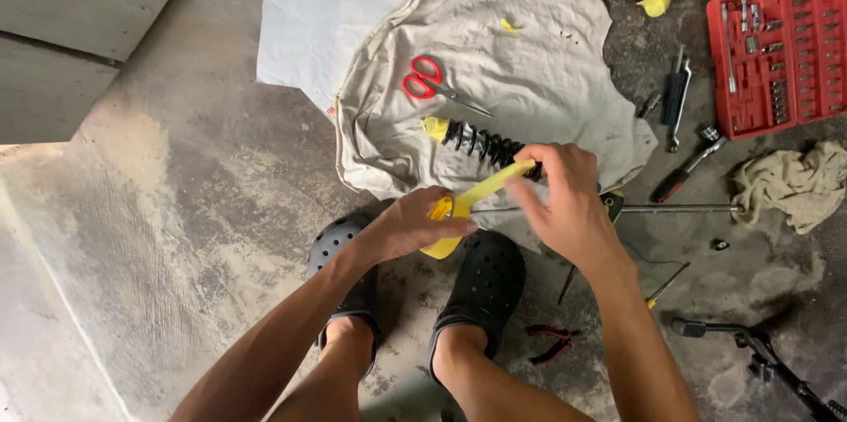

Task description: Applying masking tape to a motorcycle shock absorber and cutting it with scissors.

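Yellow tape roll [444, 226] gripped in my left hand [415, 226]; my right hand [565, 201] pinches its strip [494, 184] above the spring [481, 144].

A red plastic socket-set case [778, 52] is lying open at the far right of the floor, its rectangular tray showing rows of small metal bits. A few blank white paper sheets [296, 38] are lying at the far middle, partly tucked under the cloth. No labels, signs or screens are showing anywhere in the view.
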